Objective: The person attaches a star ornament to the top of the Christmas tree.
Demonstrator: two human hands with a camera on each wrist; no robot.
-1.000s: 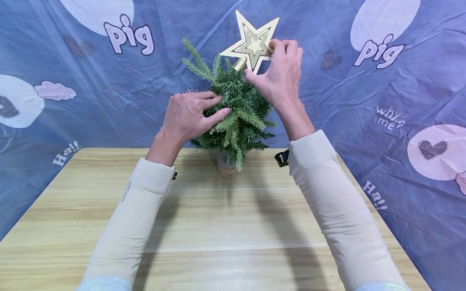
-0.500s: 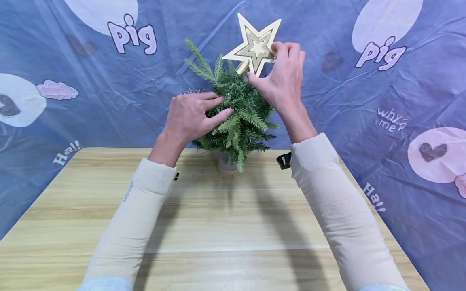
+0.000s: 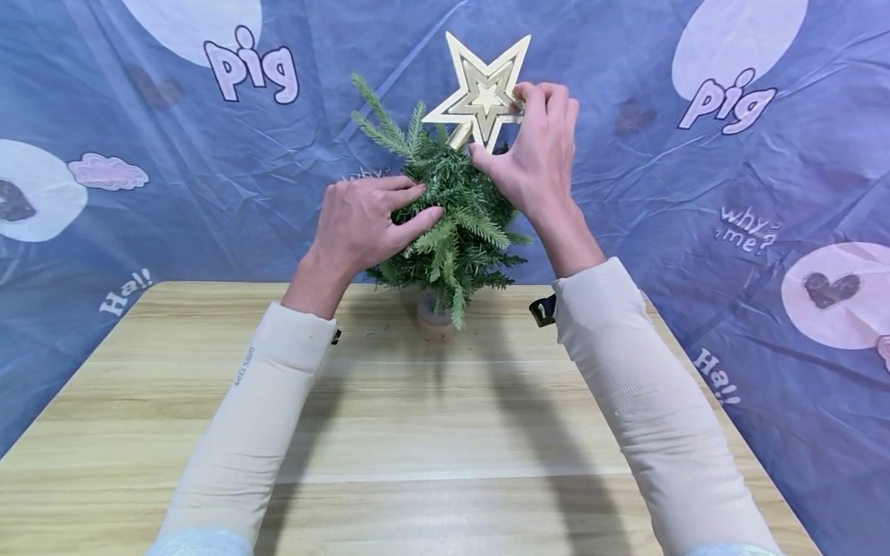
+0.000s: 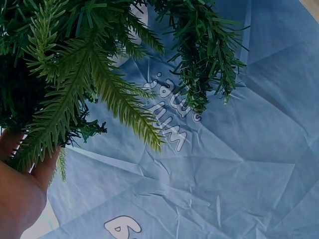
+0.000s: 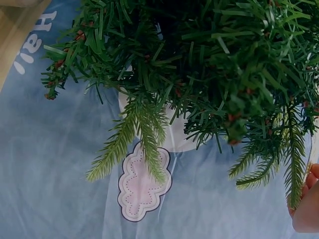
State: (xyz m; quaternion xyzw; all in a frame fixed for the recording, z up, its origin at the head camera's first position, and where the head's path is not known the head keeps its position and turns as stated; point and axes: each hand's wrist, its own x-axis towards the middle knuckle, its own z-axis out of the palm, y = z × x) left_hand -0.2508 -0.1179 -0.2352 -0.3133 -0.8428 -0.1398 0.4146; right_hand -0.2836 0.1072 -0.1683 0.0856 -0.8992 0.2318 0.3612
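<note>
A small artificial Christmas tree stands upright near the back of the table, its green branches also filling much of the left wrist view. My left hand grips its upper left side, thumb and fingers among the branches. With my right hand I pinch the right side of a gold star topper. The star tilts slightly, and its short gold tube meets the treetop. Foliage hides whether a stem sits inside the tube. In the right wrist view, only part of my right hand shows, beside hanging branches.
The pale wooden table spreads in front of the tree. Below the branches is the tree's round base. Close behind hangs a wrinkled blue printed cloth, which also runs along both sides of the table.
My right hand has lowered the star slightly and turned it a little, bringing its tube closer to the treetop. The left hand keeps its hold on the tree.
</note>
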